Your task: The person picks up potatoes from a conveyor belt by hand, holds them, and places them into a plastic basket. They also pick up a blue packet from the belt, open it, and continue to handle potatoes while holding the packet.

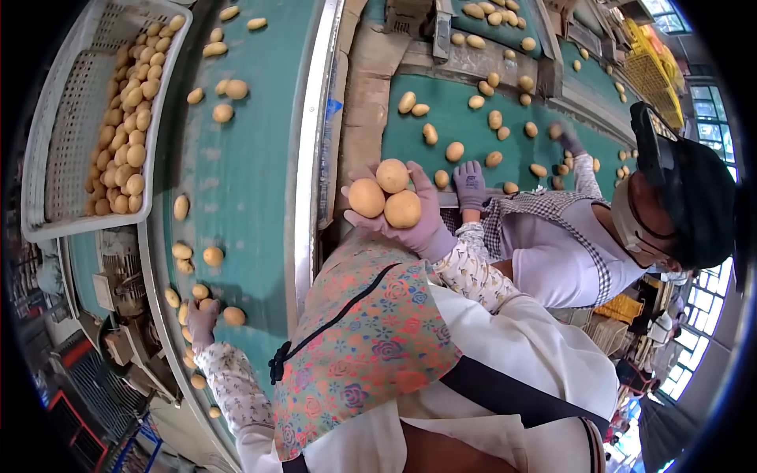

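Note:
My right hand (426, 229), in a pale mauve glove, is turned palm up with its fingers curled round three large potatoes (403, 209). It is held over the front of my flowered apron (363, 347). To the left, my left hand (203, 325), gloved too, reaches down onto the green conveyor belt (244, 158). Its fingers close about a potato (206, 304) near the belt's outer edge; they are small and partly hidden here. Several other potatoes lie around that hand, one of them a loose potato (233, 316) just to its right.
A white plastic crate (71, 150) partly filled with potatoes stands beyond the belt. A metal rail (311, 150) edges the belt. At right, a co-worker (568, 252) in a cap and checked apron reaches over a second green belt (441, 169) carrying potatoes. A yellow crate (650, 75) stands farther back.

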A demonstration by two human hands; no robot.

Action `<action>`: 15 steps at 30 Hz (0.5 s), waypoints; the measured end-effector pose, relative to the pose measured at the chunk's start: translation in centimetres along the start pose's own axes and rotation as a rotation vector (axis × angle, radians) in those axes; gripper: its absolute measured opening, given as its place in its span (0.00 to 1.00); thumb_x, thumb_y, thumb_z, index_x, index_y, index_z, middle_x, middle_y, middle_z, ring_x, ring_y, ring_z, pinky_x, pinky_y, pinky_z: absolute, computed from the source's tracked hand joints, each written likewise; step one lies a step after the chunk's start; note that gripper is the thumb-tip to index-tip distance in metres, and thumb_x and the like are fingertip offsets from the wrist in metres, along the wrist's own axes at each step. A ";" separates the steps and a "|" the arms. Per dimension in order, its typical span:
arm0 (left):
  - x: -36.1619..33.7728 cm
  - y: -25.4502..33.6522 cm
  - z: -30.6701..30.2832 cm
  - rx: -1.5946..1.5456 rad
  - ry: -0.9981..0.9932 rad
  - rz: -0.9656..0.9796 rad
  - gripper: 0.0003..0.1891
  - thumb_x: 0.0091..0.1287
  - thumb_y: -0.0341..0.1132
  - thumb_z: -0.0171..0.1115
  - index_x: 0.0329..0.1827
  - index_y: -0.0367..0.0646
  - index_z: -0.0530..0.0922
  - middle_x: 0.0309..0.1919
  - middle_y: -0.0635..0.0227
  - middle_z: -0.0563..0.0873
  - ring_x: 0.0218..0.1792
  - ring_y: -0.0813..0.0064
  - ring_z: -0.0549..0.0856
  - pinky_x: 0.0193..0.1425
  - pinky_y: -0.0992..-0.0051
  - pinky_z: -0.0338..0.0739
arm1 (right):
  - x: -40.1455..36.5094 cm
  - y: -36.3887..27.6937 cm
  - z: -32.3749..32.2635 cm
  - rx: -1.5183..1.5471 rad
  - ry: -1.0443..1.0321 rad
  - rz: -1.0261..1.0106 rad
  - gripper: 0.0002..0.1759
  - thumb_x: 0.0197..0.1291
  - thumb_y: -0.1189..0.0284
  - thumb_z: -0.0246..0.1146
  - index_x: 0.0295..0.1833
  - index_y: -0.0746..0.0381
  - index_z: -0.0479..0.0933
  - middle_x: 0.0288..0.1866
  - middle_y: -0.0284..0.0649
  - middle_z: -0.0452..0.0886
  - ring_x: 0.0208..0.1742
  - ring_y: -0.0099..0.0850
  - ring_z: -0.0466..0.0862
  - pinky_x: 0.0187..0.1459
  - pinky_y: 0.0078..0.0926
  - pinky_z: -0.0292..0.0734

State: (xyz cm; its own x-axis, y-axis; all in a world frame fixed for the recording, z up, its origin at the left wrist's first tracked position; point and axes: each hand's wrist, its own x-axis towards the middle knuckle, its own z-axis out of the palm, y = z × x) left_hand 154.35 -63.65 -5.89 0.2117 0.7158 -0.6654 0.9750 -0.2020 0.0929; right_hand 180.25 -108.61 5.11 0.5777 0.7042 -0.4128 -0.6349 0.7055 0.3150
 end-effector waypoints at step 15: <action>-18.2 26.7 8.6 -1.686 -1.839 0.352 0.43 0.65 0.64 0.59 0.81 0.57 0.59 0.80 0.43 0.53 0.65 0.52 0.74 0.69 0.52 0.64 | 0.6 -2.1 -1.6 0.078 -0.138 0.021 0.37 0.71 0.42 0.50 0.70 0.62 0.70 0.76 0.50 0.66 0.78 0.56 0.62 0.73 0.72 0.55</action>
State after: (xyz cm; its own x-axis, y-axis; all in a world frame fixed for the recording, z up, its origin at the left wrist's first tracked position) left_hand 175.91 -87.76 2.34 0.9251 -0.3667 -0.0989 0.3580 0.9289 -0.0948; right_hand 181.10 -109.84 2.84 0.6335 0.7191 -0.2856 -0.6088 0.6910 0.3896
